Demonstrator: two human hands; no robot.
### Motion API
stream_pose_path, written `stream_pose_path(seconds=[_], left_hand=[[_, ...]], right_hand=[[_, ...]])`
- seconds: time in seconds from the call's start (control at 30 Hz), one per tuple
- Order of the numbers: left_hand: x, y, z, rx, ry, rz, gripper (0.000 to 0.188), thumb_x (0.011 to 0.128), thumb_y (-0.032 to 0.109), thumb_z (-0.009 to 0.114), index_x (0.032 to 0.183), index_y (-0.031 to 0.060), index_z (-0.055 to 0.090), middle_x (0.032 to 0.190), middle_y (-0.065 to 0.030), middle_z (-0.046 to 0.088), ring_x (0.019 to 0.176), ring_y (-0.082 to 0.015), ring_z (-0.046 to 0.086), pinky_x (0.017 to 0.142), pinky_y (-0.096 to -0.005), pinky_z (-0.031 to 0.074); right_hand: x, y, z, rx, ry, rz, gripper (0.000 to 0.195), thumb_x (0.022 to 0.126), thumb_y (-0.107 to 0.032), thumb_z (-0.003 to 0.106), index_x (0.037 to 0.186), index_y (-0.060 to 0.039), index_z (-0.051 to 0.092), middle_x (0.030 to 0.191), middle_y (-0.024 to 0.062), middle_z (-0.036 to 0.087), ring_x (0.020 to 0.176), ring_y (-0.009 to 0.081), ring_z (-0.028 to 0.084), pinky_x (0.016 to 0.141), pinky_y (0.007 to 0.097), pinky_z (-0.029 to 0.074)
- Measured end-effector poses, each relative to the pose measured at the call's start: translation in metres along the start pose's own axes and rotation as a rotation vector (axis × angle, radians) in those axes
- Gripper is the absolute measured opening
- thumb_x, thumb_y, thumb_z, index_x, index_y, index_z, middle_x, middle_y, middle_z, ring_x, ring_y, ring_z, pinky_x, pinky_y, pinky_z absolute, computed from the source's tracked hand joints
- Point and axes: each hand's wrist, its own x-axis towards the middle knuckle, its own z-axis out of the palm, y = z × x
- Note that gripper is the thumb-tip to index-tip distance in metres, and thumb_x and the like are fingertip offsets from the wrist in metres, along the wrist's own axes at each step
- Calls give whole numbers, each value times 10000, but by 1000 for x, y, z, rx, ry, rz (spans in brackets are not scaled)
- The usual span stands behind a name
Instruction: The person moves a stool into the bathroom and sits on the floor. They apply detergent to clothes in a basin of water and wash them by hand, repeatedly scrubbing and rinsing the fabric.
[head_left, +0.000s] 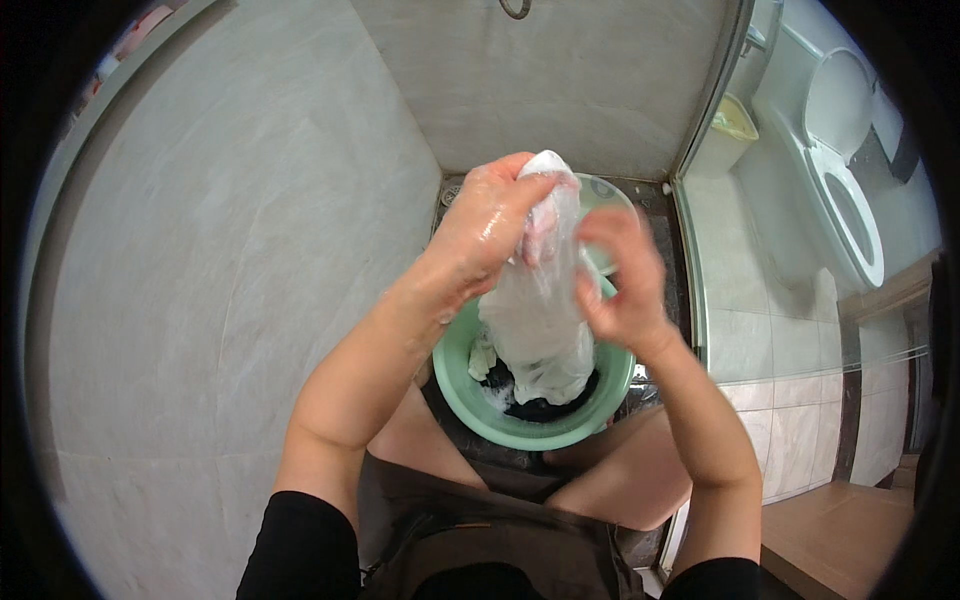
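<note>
Wet and glossy, my left hand (487, 217) grips the top of a soaked white cloth (540, 322), which looks like a thin garment. The cloth hangs down into a green plastic basin (457, 397) between my legs. At the cloth's right side is my right hand (622, 277), blurred, with its fingers curled; a bit of white shows at its thumb, and whether it grips the cloth I cannot tell. Inside the basin lie dark wet fabric (551, 409), a small pale cloth piece (481, 358) and some suds (499, 397).
Behind my hands stands a second, pale round basin (600, 191), partly hidden. A floor drain (450, 195) is in the corner by the tiled walls. On the right, beyond a glass partition (694, 285), are a white toilet (847, 217) and a waste bin (731, 124).
</note>
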Motion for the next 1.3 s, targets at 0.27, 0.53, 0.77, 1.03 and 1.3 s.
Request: stream_pose_path(seconds=[0.27, 0.53, 0.77, 1.03, 1.3], left_hand=[[-3, 21, -33, 63, -98, -21, 349, 756, 36, 545, 1105, 37, 539, 985, -21, 582, 889, -146, 553, 787, -297, 448], [15, -25, -104, 1237, 518, 227, 253, 698, 74, 540, 936, 1, 590, 954, -173, 593, 903, -305, 565, 803, -374, 440], [13, -24, -121, -29, 271, -594, 522, 867, 455, 370, 1093, 4, 499, 1035, -196, 579, 975, -368, 542, 823, -461, 427], [21, -68, -101, -761, 70, -336, 515, 887, 510, 333, 1007, 35, 492, 1010, -150, 536, 946, -318, 516, 848, -503, 412], [24, -153, -68, 1005, 126, -135, 159, 799, 156, 498, 902, 37, 524, 840, -115, 597, 847, -311, 595, 759, -424, 467]], right_hand=[[-55, 26, -17, -340, -612, -128, 270, 603, -149, 684, 798, -79, 511, 689, 54, 467, 740, 228, 529, 763, 351, 386], [23, 24, -118, 190, 82, 56, 116, 555, -54, 508, 574, -47, 394, 865, 103, 528, 880, 254, 527, 853, 406, 398], [30, 20, -142, 698, 150, 742, 227, 916, -236, 430, 1020, -52, 515, 1090, 163, 576, 897, 223, 615, 783, 384, 511], [16, 48, -87, 1234, -2, 965, 351, 940, -387, 332, 884, -76, 484, 829, 116, 591, 751, 197, 586, 666, 308, 494], [-30, 82, 6, -62, -853, 1004, 493, 871, -464, 429, 884, -9, 619, 780, 172, 642, 783, 290, 631, 710, 386, 496]])
